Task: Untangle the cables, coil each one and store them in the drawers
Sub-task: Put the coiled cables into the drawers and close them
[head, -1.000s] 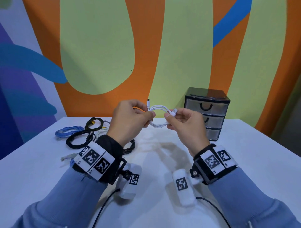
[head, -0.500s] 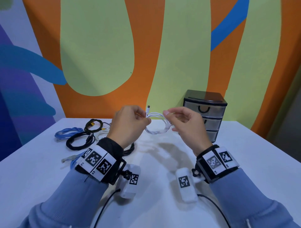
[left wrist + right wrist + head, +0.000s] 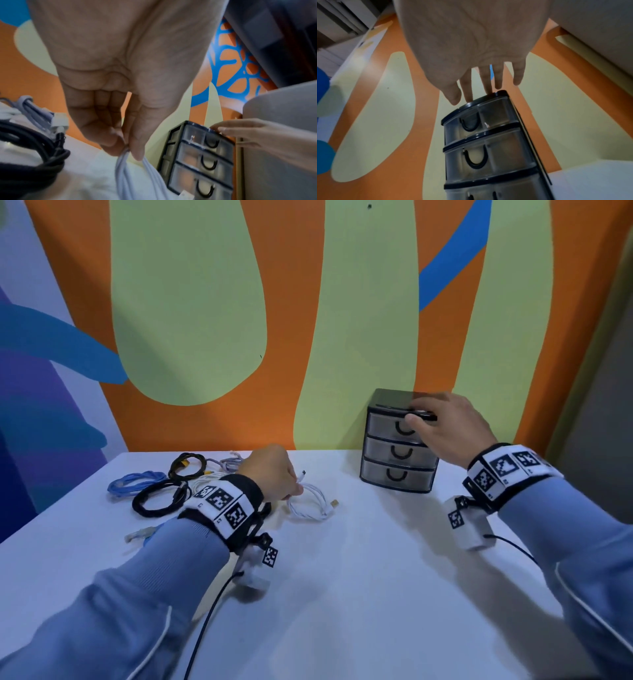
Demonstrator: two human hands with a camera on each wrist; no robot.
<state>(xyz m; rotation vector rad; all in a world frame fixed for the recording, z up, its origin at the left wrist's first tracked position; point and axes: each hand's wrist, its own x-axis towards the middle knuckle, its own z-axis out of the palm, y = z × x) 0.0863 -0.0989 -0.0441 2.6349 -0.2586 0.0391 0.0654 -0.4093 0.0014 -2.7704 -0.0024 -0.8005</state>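
Observation:
A coiled white USB cable [image 3: 310, 503] lies low over the white table [image 3: 359, 594], pinched at its left side by my left hand [image 3: 274, 474]. The left wrist view shows the thumb and fingers [image 3: 135, 148] closed on the white strands [image 3: 130, 170]. A small black-framed chest of three clear drawers [image 3: 397, 455] stands at the back right, all drawers shut. My right hand [image 3: 442, 426] reaches over its top, straight fingers [image 3: 469, 89] touching the black lid [image 3: 488, 96], holding nothing.
At the back left lie a blue cable coil [image 3: 135, 482], a black coil [image 3: 159, 499], a black-and-yellow coil [image 3: 188, 465], a grey cable [image 3: 231, 462] and another white cable [image 3: 209, 479]. A loose network plug [image 3: 138, 534] sits near my left sleeve. A painted wall rises behind.
My right hand let go of the white cable and moved right to the top of the drawer chest. My left hand lowered the coil toward the table.

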